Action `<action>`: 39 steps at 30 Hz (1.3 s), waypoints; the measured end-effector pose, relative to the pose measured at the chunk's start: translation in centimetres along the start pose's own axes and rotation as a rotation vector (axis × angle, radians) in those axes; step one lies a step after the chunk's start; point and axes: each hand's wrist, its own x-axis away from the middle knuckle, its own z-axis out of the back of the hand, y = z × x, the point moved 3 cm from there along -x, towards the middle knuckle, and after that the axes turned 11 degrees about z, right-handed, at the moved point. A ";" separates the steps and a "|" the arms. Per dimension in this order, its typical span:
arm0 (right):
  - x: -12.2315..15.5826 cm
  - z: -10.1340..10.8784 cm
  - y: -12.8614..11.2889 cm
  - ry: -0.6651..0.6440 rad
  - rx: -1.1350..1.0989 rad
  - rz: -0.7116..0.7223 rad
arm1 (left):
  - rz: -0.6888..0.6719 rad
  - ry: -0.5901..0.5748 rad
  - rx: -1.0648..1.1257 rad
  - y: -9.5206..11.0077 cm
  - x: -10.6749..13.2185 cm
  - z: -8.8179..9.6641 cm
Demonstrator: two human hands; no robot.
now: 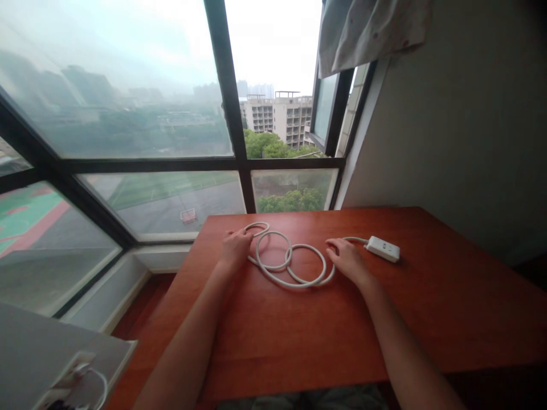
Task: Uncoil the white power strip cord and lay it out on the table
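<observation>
A white power strip (383,249) with sockets in its top lies on the right of the reddish-brown table. Its white cable (299,286) spreads leftward over the wood in several loose, overlapping loops. At the left end of the loops, my left hand (236,246) is closed on the cable, back of the hand up, its fingertips partly hidden. My right hand (347,259) has its fingers curled around the cable between the loops and the power strip. The plug end of the cable cannot be made out.
The wooden table (294,336) reaches the window frame (241,165) at the back. A grey curtain (371,34) hangs at the upper right, by an open window sash. In the lower left, a white plug (81,370) with a cord sits in a wall socket.
</observation>
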 end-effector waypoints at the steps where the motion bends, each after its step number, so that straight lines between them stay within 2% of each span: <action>1: 0.1 -0.1 0.2 -0.003 0.004 0.000 | 0.038 0.021 -0.008 -0.4 0.2 0.2; 6: 0.2 -1.0 0.3 -0.037 0.031 0.025 | 0.148 0.000 0.023 -1.7 0.8 1.5; 10: 0.3 -1.0 0.5 -0.004 -0.012 0.032 | 0.146 -0.050 0.198 -2.1 1.4 2.1; 15: 0.3 -0.4 0.9 0.136 -0.066 0.009 | 0.017 -0.158 0.505 -1.6 2.3 1.3; 18: 0.4 -0.2 1.0 0.187 -0.111 -0.011 | -0.003 -0.238 0.686 -1.5 2.4 0.4; 20: 0.4 -0.2 1.0 0.192 -0.125 -0.011 | 0.017 -0.247 0.786 -1.6 2.3 0.0; 22: 0.4 -0.2 0.9 0.181 -0.121 -0.002 | 0.042 -0.210 0.829 -1.9 2.2 -0.2; 27: 0.4 -0.4 0.7 0.132 -0.090 0.021 | 0.085 -0.124 0.682 -2.9 2.1 -0.3; 34: 0.4 -0.3 0.9 0.129 -0.094 0.005 | 0.133 -0.108 0.304 -4.2 2.3 0.1; 39: 0.4 -0.4 1.0 0.118 -0.116 0.003 | 0.135 -0.156 0.083 -4.5 2.4 0.0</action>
